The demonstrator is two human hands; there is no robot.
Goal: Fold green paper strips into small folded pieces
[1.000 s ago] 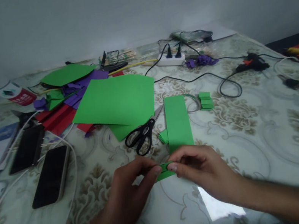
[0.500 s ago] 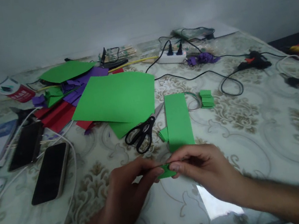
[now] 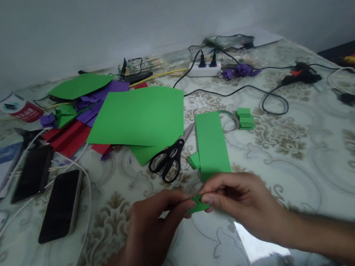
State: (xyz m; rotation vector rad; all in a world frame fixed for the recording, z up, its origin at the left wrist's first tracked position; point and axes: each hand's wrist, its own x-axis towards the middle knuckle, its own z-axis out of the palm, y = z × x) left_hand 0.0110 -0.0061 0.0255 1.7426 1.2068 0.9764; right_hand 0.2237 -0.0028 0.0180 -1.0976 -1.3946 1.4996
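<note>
1. My left hand (image 3: 155,224) pinches the left end of a small piece of green paper (image 3: 198,205) between thumb and fingers, just below the centre of the frame.
2. My right hand (image 3: 245,196) grips the right end of that piece the same way, so my fingertips nearly meet over it.
3. Just above my right hand, a green strip (image 3: 211,140) lies lengthwise on the table (image 3: 313,200).
4. A folded green bundle (image 3: 195,160) touches the strip's left edge, and a pleated green stack (image 3: 245,119) sits right of its upper end.
5. The scissors (image 3: 170,156) lie left of the strip, blades pointing up and right.
6. Beyond them, left of upper centre, is a large green sheet (image 3: 136,117).
7. Two phones, a front one (image 3: 60,206) and a back one (image 3: 31,173), lie at the left of the frame.
</note>
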